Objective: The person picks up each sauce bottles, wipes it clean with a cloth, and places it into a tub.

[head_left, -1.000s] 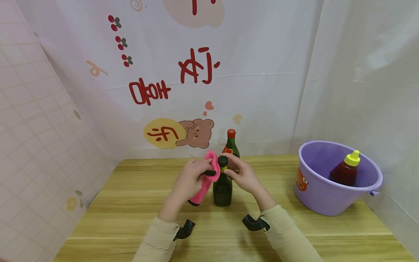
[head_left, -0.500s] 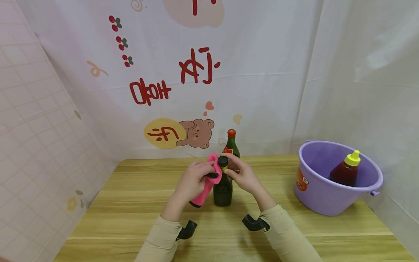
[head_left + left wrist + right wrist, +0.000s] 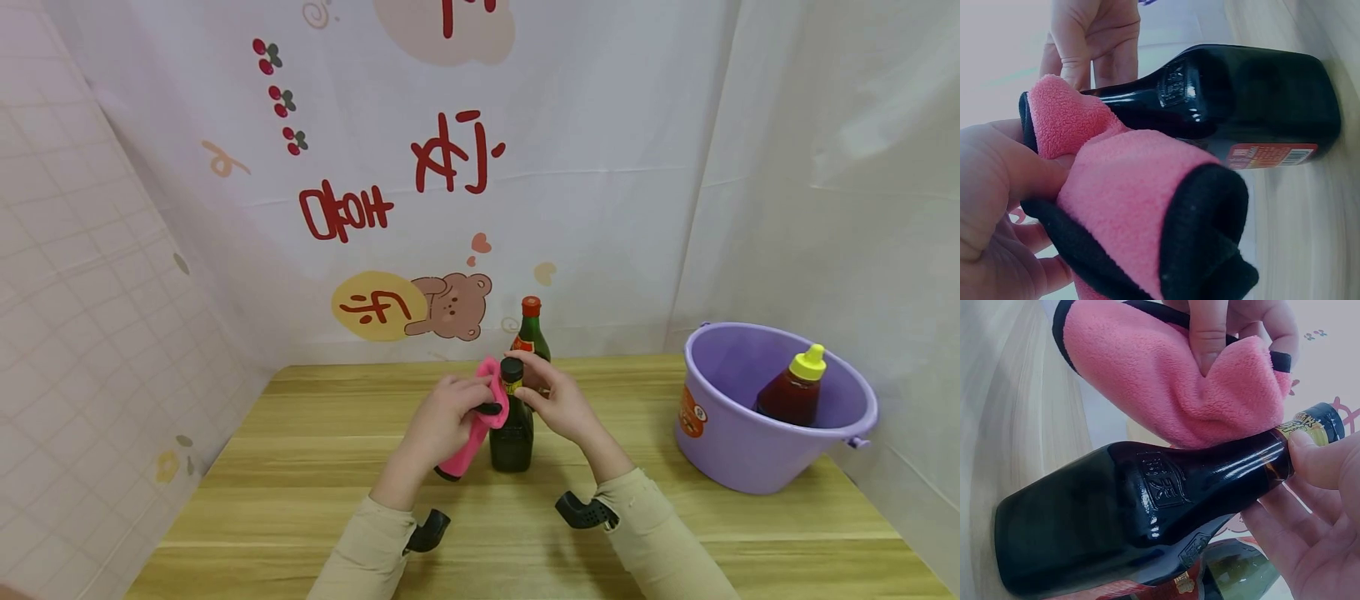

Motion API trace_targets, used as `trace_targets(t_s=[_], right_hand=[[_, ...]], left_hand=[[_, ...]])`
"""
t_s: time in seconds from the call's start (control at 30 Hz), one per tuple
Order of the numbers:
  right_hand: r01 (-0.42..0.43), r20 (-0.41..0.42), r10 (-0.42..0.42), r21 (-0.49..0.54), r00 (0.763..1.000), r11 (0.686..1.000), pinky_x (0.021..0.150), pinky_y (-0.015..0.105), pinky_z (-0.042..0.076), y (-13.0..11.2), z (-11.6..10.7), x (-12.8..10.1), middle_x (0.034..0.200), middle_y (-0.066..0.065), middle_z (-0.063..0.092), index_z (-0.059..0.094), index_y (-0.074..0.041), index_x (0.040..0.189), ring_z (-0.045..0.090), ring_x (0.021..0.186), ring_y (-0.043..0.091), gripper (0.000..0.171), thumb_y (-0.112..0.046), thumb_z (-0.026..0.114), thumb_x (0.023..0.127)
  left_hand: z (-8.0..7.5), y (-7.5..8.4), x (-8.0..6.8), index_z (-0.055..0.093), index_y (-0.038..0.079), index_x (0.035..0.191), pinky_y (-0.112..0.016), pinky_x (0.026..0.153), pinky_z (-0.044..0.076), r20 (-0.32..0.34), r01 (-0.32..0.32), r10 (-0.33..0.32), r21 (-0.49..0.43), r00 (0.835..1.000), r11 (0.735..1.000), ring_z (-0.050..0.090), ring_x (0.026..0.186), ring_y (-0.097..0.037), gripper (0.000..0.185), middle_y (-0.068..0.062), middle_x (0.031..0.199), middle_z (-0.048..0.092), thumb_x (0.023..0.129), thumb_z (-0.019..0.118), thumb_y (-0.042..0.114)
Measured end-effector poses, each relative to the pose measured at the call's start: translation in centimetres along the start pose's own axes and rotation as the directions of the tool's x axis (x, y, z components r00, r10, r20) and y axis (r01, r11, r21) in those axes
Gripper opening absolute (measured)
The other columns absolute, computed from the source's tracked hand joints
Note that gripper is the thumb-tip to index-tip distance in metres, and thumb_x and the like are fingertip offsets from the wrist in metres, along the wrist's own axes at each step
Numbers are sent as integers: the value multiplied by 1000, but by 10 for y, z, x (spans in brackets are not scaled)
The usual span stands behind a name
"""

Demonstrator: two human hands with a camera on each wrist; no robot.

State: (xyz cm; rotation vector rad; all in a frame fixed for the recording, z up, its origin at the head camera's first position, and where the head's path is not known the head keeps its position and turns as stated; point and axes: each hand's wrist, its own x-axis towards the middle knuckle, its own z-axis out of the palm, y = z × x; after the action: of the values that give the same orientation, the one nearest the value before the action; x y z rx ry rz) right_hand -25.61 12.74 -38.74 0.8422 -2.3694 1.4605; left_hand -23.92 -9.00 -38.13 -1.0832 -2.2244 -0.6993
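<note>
A dark glass sauce bottle (image 3: 512, 442) with a black cap stands upright mid-table. My right hand (image 3: 555, 400) grips its neck, thumb near the yellow neck label in the right wrist view. From the left, my left hand (image 3: 442, 421) pinches a folded pink cloth (image 3: 1122, 187) with black edging. That cloth (image 3: 1147, 369) lies against the bottle's neck and shoulder in the right wrist view. The left wrist view shows part of a red label with a barcode low on the dark bottle (image 3: 1260, 94).
Just behind stands a green bottle (image 3: 531, 333) with a red cap, partly hidden by the right hand. On the wooden table's (image 3: 300, 467) right side is a purple bucket (image 3: 735, 454), holding a dark red squeeze bottle (image 3: 791, 392) with a yellow top. A printed white curtain (image 3: 600, 208) hangs behind.
My left hand and the cloth have shifted slightly down and to the right along the bottle's neck. The right hand and the dark bottle have stayed in place.
</note>
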Motion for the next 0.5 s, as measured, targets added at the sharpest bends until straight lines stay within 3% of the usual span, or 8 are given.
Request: trace_targets(t_s=[0.2,0.5], right_hand=[[22,4,-22,15,1000,1000,75,39,53,9,0,0,111,10,68,52,-17,143,68,96,25,54,-1,66,93],[28,4,-28,2,1000,1000,77,40,54,8,-1,0,112,10,68,51,-19,144,68,97,24,56,0,66,93]], left_hand=[[3,-1,-5,69,17,88,-38,84,51,7,-4,4,15,1000,1000,64,95,-26,25,1,102,74,81,75,-7],[9,-5,-14,70,16,90,-38,82,52,54,-7,5,37,999,999,63,94,-25,27,1,101,73,77,78,-6]])
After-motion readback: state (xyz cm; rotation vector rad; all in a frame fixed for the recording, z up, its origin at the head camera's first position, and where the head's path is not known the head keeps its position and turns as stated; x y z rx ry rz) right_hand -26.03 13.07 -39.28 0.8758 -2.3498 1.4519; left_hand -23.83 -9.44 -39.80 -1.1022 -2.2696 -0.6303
